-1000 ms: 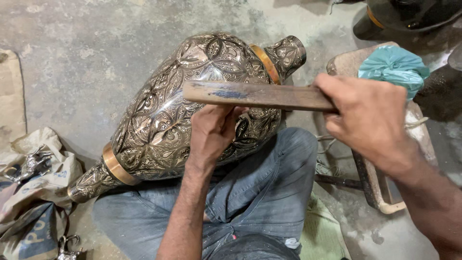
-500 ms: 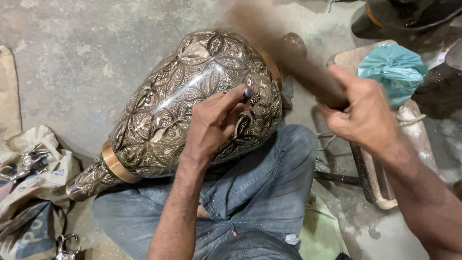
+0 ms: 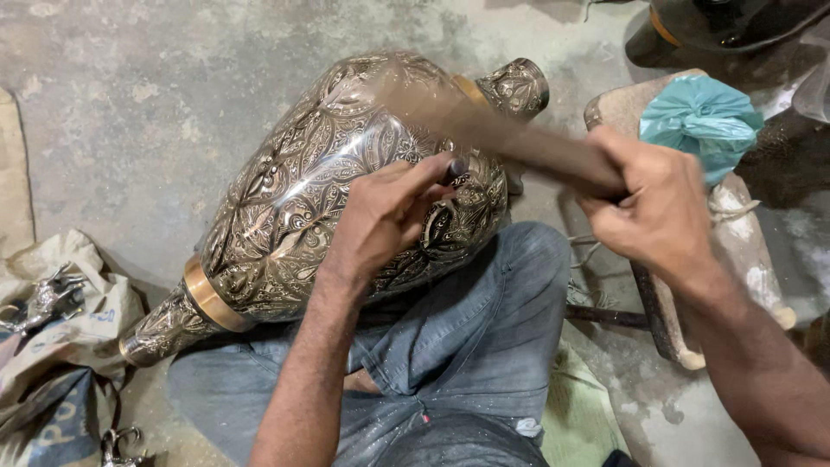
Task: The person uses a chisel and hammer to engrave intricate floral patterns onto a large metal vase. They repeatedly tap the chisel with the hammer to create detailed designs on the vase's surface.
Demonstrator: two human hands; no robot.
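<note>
Rough grey concrete floor [image 3: 130, 104] spreads out under everything, stained and dusty. You sit on it with your legs in grey jeans [image 3: 467, 346], and a large engraved metal vase [image 3: 328, 190] lies tilted across your lap. Its narrow neck [image 3: 516, 86] points up and to the right, away from you, while its foot [image 3: 164, 329], ringed by a brass-coloured band, hangs down to the left, close to the floor.

Your left hand [image 3: 380, 216] rests on the belly of the vase, near its widest part. Its fingers are pinched around a small dark punch [image 3: 456, 169], whose tip meets the engraved surface.

Your right hand [image 3: 653, 212] is off to the right of the vase, clear of its surface, clenched around the end of a wooden mallet [image 3: 510, 138]. The mallet is blurred and stretches left from your fist, above the upper shoulder of the vase, crossing just beyond the punch and the left hand's fingertips.

Behind your right hand, a teal plastic bag [image 3: 700, 117] sits on a worn wooden block [image 3: 743, 251]. At the far left, crumpled sacks [image 3: 69, 346] lie on the floor with small silvery metal pieces [image 3: 43, 298] on top of them.
</note>
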